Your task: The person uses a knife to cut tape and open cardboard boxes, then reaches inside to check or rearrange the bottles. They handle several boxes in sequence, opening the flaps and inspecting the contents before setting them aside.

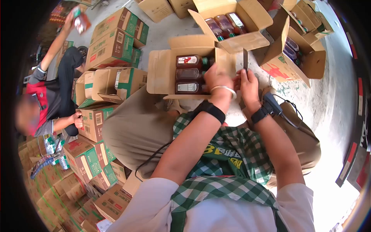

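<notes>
An open cardboard carton (162,73) stands before me, holding several dark brown bottles (188,74) laid side by side, caps to the right. My left hand (218,79), with a pale bangle on the wrist, is over the carton's right side, close to the bottle caps. Motion smears its fingers. Just right of it, my right hand (248,85) is closed around a thin, dark, blade-like strip (245,60) that points away from me. Both wrists wear black straps.
More open cartons with bottles stand ahead, one carton (249,38) beyond mine and another carton (295,63) to the right. Stacked closed boxes (110,46) line the left. A co-worker (50,89) sits there, holding up a bottle (81,22). Cables hang near my arms.
</notes>
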The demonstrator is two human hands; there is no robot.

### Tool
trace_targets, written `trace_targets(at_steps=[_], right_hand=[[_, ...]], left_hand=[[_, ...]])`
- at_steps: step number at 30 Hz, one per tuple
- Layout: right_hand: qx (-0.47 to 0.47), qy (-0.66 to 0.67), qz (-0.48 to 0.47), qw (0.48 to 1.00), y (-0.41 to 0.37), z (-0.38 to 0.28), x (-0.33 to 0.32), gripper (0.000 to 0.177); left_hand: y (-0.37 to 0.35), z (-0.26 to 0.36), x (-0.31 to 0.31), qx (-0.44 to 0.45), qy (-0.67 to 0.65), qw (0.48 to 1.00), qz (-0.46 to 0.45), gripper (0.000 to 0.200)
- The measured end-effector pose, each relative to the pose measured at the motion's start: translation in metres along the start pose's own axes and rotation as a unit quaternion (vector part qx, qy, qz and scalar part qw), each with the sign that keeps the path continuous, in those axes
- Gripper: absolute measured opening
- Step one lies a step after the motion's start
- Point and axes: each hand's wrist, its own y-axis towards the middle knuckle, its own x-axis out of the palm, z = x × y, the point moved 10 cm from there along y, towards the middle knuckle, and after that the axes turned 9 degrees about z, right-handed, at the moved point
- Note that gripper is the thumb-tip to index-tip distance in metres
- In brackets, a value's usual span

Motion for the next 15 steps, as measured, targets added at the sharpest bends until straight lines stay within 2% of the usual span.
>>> trace_targets(at_steps=[1,2,3,4,5,6,7,8,10,12,13,15], right_hand=[[-0.053,0.012,0.008,0.998,-0.001,-0.012,-0.005,0.024],[-0.108,0.024,0.014,0.994,-0.002,-0.027,-0.008,0.024],[-0.164,0.038,0.019,0.986,-0.005,-0.040,-0.010,0.025],[-0.160,0.037,0.024,0.986,-0.017,-0.049,-0.013,0.025],[-0.179,-0.114,-0.014,0.977,-0.035,-0.062,-0.003,0.023],[-0.196,-0.261,-0.053,0.944,-0.050,-0.065,0.008,0.021],[-0.223,-0.326,-0.086,0.915,-0.063,-0.057,0.016,0.020],[-0.316,-0.409,-0.094,0.851,-0.076,-0.051,0.023,0.019],[-0.345,-0.447,-0.118,0.817,-0.096,-0.039,0.031,0.018],[-0.330,-0.471,-0.137,0.807,-0.100,-0.021,0.035,0.018],[-0.315,-0.491,-0.150,0.798,-0.099,-0.010,0.037,0.019],[-0.315,-0.489,-0.156,0.798,-0.098,-0.006,0.036,0.017]], left_hand=[[-0.028,0.073,0.010,0.115,0.052,0.986,-0.106,0.031],[-0.066,0.140,-0.010,0.331,0.072,0.941,-0.002,0.028],[-0.083,0.186,-0.020,0.441,0.081,0.893,-0.036,0.030],[-0.091,0.213,-0.039,0.542,0.090,0.832,-0.070,0.033],[-0.057,0.196,-0.038,0.508,0.146,0.835,-0.155,0.034],[-0.015,0.171,-0.036,0.469,0.200,0.828,-0.235,0.036],[0.018,0.120,-0.027,0.372,0.324,0.785,-0.375,0.039],[0.033,0.058,-0.035,0.256,0.434,0.706,-0.498,0.042],[0.018,-0.005,-0.060,0.280,0.434,0.640,-0.568,0.047],[0.002,-0.035,-0.074,0.250,0.475,0.633,-0.558,0.052],[0.003,-0.029,-0.073,0.305,0.469,0.654,-0.510,0.048],[-0.001,-0.037,-0.069,0.316,0.470,0.665,-0.487,0.045]])
